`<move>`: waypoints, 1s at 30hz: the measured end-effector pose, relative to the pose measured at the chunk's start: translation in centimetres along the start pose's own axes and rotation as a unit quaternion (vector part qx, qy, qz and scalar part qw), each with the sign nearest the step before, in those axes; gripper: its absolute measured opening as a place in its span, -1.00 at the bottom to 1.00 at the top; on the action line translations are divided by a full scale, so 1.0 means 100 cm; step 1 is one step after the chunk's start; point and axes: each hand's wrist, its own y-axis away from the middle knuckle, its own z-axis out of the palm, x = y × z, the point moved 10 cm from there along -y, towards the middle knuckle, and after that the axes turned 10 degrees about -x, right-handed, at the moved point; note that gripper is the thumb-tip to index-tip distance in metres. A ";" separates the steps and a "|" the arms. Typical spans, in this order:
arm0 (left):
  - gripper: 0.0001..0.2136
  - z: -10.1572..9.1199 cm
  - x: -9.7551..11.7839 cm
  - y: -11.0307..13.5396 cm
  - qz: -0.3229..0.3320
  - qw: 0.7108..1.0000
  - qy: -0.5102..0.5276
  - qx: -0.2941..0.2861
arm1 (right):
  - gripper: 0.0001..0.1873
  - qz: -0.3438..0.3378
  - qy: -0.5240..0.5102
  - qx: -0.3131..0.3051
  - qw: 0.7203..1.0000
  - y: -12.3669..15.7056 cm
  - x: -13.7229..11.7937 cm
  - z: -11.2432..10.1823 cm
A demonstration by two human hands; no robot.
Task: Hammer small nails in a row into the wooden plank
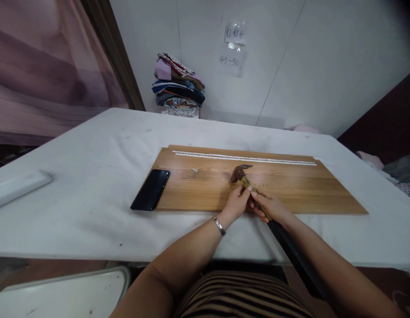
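A claw hammer (246, 179) with a rusty brown head slants across the wooden board (300, 190), its dark handle running back toward my body. My right hand (265, 206) is wrapped round the handle a short way below the head. Beside it, my left hand (238, 201), with a silver bracelet (219, 225) at the wrist, has its fingers pinched together just under the hammer's neck. What the left fingers hold, if anything, is hidden. Small dark dots (260, 185) run in a short row on the board, right of the hammer head. Several loose nails (193, 172) lie left of it.
A black phone (151, 190) rests over the board's left end. Two white measuring strips (244, 158) lie along the far edge. The white-covered table (102, 176) holds a white object (19, 187) at left. Folded cloths (180, 86) are stacked by the wall; a chair (65, 293) stands lower left.
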 end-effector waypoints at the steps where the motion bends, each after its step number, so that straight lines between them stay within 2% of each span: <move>1: -0.63 0.000 0.001 0.000 0.000 1.000 -0.005 0.002 | -0.56 0.000 0.000 0.000 1.000 0.000 0.000 0.000; 16: -0.63 -0.002 0.006 0.002 0.000 0.999 -0.046 0.013 | -0.62 -0.024 -0.017 0.027 0.999 0.002 -0.006 0.000; 30: -0.65 0.000 0.005 0.001 -0.002 0.999 -0.045 0.002 | -0.60 -0.007 -0.012 0.033 0.999 0.003 -0.003 -0.002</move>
